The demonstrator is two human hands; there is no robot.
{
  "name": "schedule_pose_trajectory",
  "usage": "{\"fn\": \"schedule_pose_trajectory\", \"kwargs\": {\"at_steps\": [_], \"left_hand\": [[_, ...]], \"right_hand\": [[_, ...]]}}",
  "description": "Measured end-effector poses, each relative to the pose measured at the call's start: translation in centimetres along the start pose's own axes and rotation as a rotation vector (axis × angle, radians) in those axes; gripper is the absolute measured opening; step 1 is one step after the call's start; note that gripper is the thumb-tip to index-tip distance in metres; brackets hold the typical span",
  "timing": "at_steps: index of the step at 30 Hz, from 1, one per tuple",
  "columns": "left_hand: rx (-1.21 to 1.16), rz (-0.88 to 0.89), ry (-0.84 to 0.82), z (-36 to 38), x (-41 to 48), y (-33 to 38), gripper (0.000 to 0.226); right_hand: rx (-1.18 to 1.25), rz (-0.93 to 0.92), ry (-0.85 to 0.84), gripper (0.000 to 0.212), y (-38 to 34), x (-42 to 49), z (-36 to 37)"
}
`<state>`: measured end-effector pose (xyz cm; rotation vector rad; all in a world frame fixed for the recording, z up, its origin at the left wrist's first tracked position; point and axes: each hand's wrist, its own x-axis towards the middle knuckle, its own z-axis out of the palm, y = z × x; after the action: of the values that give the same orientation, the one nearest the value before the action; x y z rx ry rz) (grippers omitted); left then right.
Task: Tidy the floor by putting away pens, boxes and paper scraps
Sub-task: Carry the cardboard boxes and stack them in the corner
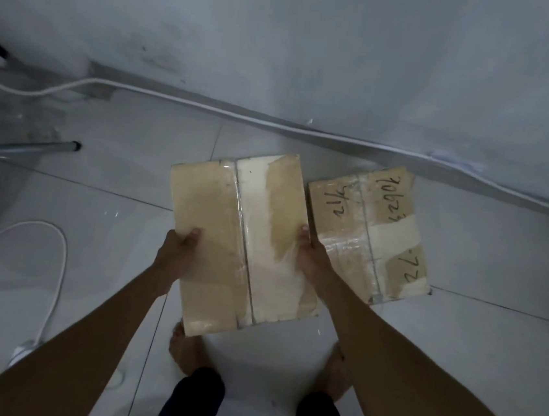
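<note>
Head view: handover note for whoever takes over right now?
Left hand: grips the left edge of the plain box, thumb on top.
Right hand: grips its right edge.
Things: plain box is held above the floor; written-on box lies on the floor near the wall, just right of it.
Done: apparently one box set by the wall.
Left: set down the held box. No pens or paper scraps in view.

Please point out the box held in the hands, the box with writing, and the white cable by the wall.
held box [217, 222]: head view, brown top face left of the seam.
box with writing [395, 234]: head view, pale tape patch on top.
white cable [209, 108]: head view, stretch along the wall's foot.
</note>
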<state>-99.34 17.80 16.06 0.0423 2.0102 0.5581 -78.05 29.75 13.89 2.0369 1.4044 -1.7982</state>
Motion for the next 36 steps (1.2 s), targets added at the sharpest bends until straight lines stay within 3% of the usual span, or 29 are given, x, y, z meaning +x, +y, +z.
{"fn": "schedule_pose_trajectory", "kwargs": {"at_steps": [12,21,25,31,36], "left_hand": [[0.183,0.188,-0.062,-2.7,-16.9,10.7,0.062],[0.358,0.349,-0.001,-3.6,-29.5,18.0,0.067],[0.317,0.437,-0.033,-4.3,-34.9,20.2,0.066],[0.250,0.511,-0.092,-4.3,-41.6,23.0,0.061],[0.108,0.581,-0.193,-3.4,-46.6,25.5,0.052]], "right_hand": [[-0.049,-0.035,0.092,0.066,-7.0,-16.7,-11.9],[-0.231,-0.117,0.219,0.073,-11.0,-27.8,-21.1],[-0.232,-0.190,0.327,0.068,-11.7,-32.9,-23.9],[-0.194,-0.145,0.515,0.073,-12.5,-39.5,-27.5],[-0.004,-0.085,0.666,0.081,-13.9,-43.3,-30.2]]}}
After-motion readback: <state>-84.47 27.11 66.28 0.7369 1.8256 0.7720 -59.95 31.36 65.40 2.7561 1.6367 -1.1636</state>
